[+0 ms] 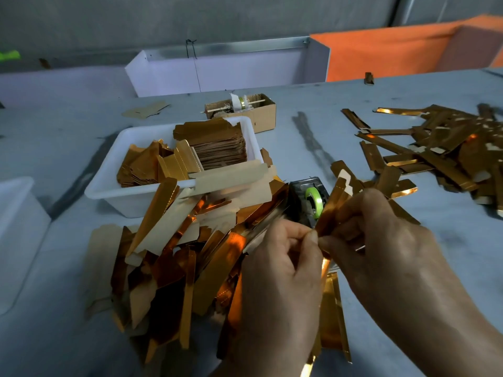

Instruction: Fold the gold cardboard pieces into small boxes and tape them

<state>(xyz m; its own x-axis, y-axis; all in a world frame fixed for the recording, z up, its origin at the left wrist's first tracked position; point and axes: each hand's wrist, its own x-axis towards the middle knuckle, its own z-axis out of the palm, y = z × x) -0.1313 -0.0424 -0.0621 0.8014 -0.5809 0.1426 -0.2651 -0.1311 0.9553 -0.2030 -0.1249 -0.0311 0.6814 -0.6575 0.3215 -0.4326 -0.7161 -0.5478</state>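
My left hand (283, 270) and my right hand (381, 240) meet at the lower middle, and both pinch one gold cardboard piece (330, 206) that stands up between the fingertips. Just behind it sits a tape dispenser (307, 198) with a green roll of tape. A loose heap of gold pieces (174, 257) lies to the left of my hands. Another gold piece (332, 317) lies under my wrists.
A white tray (114, 170) behind the heap holds stacked flat gold pieces. A small brown cardboard box (261, 115) stands beyond it. Folded gold pieces (441, 151) are spread at the right. Another white container (16, 227) sits at the left edge.
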